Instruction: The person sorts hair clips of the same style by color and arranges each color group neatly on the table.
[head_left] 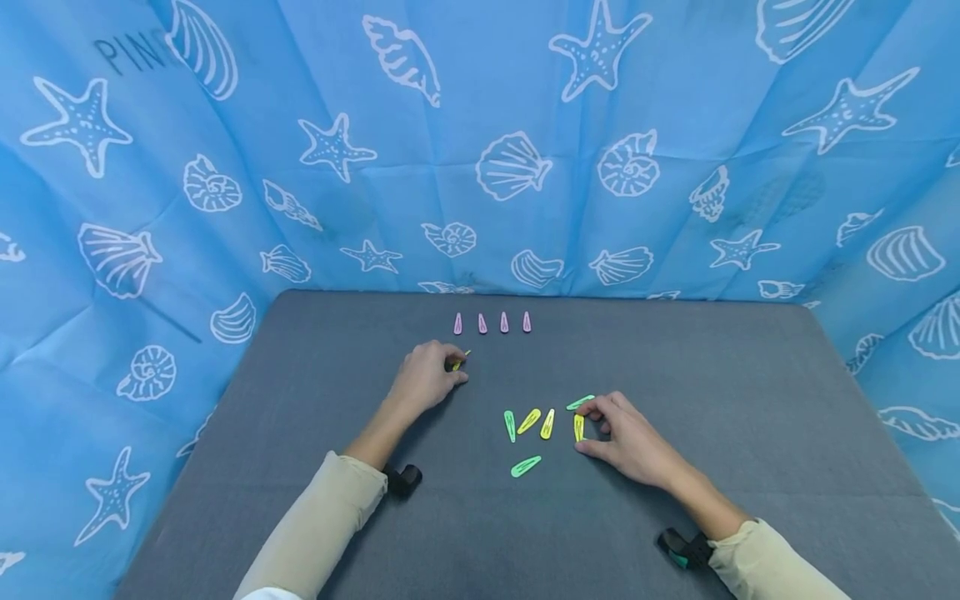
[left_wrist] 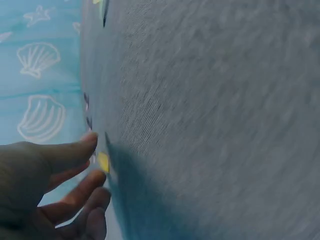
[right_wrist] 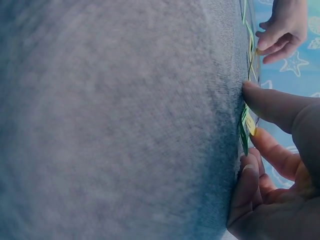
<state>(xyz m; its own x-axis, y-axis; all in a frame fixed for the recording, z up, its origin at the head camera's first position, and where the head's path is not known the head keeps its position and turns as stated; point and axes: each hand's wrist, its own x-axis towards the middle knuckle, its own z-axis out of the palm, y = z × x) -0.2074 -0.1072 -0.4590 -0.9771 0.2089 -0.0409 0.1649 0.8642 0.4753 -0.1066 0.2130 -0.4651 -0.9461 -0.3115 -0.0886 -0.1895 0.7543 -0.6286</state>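
My left hand [head_left: 429,377] pinches a yellow snap hair clip [head_left: 457,365] just in front of a row of pink hair clips [head_left: 482,323]. In the left wrist view that yellow clip [left_wrist: 103,162] shows between thumb and fingers, close to the cloth. My right hand [head_left: 628,440] holds another yellow hair clip [head_left: 579,427] by its ends between thumb and finger, low over the table. A green hair clip [head_left: 580,402] lies by the right fingertips, partly covered. Two yellow clips [head_left: 548,424] and two green clips [head_left: 526,467] lie to the left of the right hand.
The grey cloth-covered table [head_left: 420,533] carries all the clips. A blue curtain [head_left: 450,125] with shells and starfish hangs behind it and at both sides. Black wrist straps [head_left: 405,480] sit by the sleeve cuffs.
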